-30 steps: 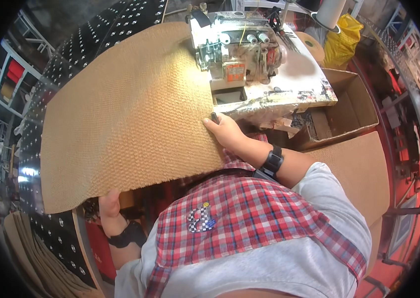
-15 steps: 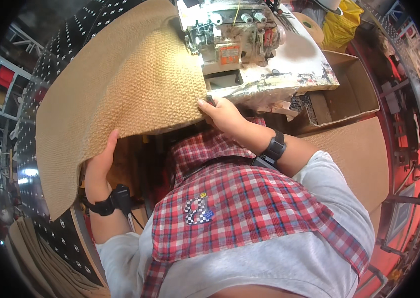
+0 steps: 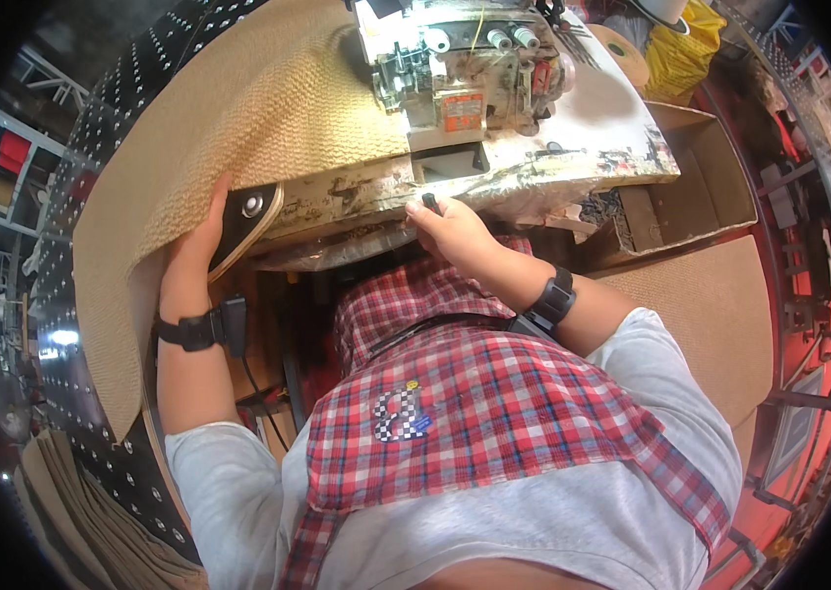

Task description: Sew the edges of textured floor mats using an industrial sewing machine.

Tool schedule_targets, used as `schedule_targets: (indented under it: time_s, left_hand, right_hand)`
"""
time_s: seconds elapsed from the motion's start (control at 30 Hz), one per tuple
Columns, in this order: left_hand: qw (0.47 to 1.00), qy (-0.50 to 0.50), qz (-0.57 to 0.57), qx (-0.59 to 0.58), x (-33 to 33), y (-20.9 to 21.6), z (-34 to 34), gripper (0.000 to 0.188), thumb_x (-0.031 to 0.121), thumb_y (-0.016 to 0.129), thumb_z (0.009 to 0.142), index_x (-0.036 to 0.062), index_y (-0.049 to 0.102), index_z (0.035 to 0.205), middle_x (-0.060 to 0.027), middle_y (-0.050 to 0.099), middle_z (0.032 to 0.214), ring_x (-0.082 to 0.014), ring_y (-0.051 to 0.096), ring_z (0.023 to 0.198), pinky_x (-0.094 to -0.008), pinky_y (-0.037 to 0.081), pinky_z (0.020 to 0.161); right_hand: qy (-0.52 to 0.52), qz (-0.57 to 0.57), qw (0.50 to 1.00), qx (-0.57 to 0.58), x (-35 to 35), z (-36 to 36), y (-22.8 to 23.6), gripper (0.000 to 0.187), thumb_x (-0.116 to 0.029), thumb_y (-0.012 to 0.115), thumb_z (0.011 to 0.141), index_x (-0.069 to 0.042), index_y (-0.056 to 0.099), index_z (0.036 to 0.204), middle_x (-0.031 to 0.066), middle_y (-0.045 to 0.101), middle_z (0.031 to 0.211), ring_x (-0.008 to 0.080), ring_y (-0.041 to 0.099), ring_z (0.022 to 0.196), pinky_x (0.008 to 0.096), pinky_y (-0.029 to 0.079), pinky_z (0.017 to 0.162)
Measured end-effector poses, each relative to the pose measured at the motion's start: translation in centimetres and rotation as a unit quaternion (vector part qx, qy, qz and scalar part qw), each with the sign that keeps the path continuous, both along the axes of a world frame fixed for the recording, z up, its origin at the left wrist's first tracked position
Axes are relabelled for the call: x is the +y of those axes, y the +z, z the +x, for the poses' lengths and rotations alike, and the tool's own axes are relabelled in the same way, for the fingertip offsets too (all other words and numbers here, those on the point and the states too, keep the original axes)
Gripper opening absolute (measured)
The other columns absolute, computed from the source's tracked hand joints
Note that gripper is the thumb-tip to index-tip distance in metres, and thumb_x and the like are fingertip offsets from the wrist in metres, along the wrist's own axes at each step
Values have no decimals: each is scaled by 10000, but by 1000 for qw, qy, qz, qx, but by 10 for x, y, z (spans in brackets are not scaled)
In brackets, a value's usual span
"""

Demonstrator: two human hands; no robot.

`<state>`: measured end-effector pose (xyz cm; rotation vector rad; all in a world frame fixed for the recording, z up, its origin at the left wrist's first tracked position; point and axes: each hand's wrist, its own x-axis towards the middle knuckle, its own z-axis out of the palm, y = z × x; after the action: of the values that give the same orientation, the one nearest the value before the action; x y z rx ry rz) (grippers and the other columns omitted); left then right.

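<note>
Matting first: a large sheet of coarse tan woven mat (image 3: pixel 238 128) drapes from the far side of the bench (image 3: pixel 573 162) down its left end, hanging toward the floor. From my remote seat I judge the step as positioning the sheet's edge for the sewing head; the next move would call for sliding that edge rightward, flat under the machine's foot, without bunching. Bench top is pale and stained, carrying the grey overlock sewing machine (image 3: pixel 465 64) at its far middle. Right of the bench stands an open cardboard box (image 3: pixel 701 182); its inside looks bare save for dark scraps heaped at its left end, too small to identify. Left hand (image 3: pixel 201 241), fingers spread and pressed flat, holds the mat against the bench's left corner. Right hand (image 3: pixel 450 228), fingers curled closed, pinches a small dark knob (image 3: pixel 429 202) at the bench's near edge.
</note>
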<state>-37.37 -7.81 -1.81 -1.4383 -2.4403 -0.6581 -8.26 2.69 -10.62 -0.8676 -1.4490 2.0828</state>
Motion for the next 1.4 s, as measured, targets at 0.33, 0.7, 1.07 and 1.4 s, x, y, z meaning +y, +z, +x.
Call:
schedule_targets:
  time_s: [0.33, 0.7, 1.07, 1.4]
  left_hand:
    - [999, -18, 28, 31, 42, 8, -10, 534, 385, 540, 782, 38, 444, 1177, -141, 421, 1233, -301, 355, 1159, -353, 252, 975]
    - [982, -176, -42, -59, -62, -7, 142, 466, 329, 586, 767, 73, 480, 1143, -127, 488, 1158, -265, 434, 1089, -379, 322, 928]
    - [835, -105, 131, -523, -267, -14, 61, 515, 371, 418, 839, 60, 339, 1241, -108, 378, 1251, -259, 395, 1118, -355, 339, 921]
    - [880, 272, 320, -224, -177, 3, -110, 551, 215, 547, 767, -42, 338, 1208, -177, 416, 1180, -274, 448, 1043, -360, 361, 876]
  right_hand:
    - [13, 20, 998, -56, 2, -4, 13, 245, -291, 492, 839, -51, 494, 789, 8, 473, 561, 69, 404, 463, 205, 321, 413]
    - [74, -110, 988, 79, 8, -41, 33, 262, -287, 513, 821, -41, 529, 907, 35, 571, 717, 107, 519, 581, 220, 363, 445]
    - [-5, -138, 989, 51, 9, -22, 21, 232, -194, 478, 831, -15, 503, 976, 81, 574, 831, 173, 576, 664, 292, 472, 535]
    - [-90, -110, 990, 19, 25, -41, 15, 224, -276, 510, 816, -63, 543, 874, 27, 567, 703, 130, 511, 486, 235, 361, 353]
